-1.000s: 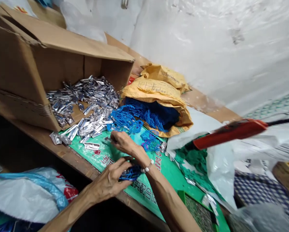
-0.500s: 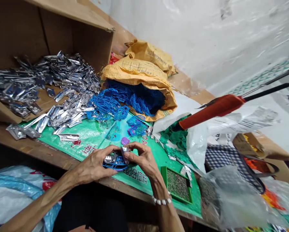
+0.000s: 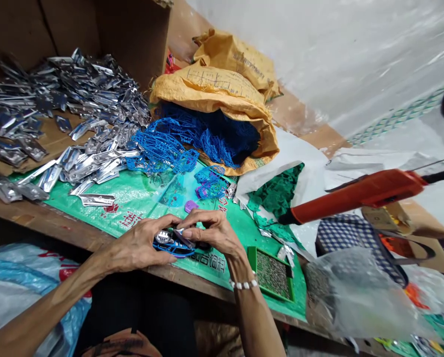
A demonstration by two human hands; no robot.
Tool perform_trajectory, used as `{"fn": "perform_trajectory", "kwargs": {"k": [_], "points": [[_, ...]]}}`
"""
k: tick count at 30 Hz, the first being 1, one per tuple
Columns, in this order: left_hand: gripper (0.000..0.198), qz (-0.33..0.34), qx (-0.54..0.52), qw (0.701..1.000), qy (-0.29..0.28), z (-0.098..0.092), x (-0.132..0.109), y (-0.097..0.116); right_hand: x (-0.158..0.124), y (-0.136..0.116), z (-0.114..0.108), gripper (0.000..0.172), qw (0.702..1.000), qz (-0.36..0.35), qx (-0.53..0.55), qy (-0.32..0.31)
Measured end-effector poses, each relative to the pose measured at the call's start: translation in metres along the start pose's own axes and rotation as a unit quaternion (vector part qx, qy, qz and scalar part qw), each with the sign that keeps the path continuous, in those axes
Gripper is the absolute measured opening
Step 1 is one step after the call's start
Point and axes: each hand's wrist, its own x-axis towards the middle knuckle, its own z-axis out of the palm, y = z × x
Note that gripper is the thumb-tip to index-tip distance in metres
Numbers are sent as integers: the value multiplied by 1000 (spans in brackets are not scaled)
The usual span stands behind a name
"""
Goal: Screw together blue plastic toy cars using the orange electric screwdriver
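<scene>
My left hand [image 3: 142,244] grips a blue plastic frame [image 3: 169,244] from the left, just above the green mat [image 3: 140,201] near the table's front edge. My right hand [image 3: 211,234] meets it from the right and pinches a small silver metal piece [image 3: 179,238] against the frame's top. A white bead bracelet [image 3: 244,284] circles my right wrist. Behind the hands lie a small purple piece [image 3: 191,206], loose blue frames [image 3: 162,148] and a heap of silver metal strips [image 3: 91,161].
An open cardboard box [image 3: 39,29] at the left spills silver strips. A yellow sack [image 3: 222,94] holds more blue frames. A green tray [image 3: 272,273] of small parts lies right of my wrist. An orange-handled tool [image 3: 356,193] hangs over green pieces [image 3: 277,193] and plastic bags.
My right hand came back from the strips by the blue pile to the frame in my left hand. It brought a silver piece and now presses it onto the frame. The view shifted left and down.
</scene>
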Motion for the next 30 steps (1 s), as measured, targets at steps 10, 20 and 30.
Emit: {"fn": "perform_trajectory", "kwargs": {"k": [10, 20, 30], "points": [[56, -5, 8, 1000, -18, 0, 0, 3, 7, 13, -7, 21, 997, -25, 37, -59], [46, -17, 49, 999, -12, 2, -2, -1, 6, 9, -3, 21, 995, -30, 23, -87], [48, -21, 36, 999, -17, 4, -1, -1, -4, 5, 3, 23, 998, -31, -29, -40]]}}
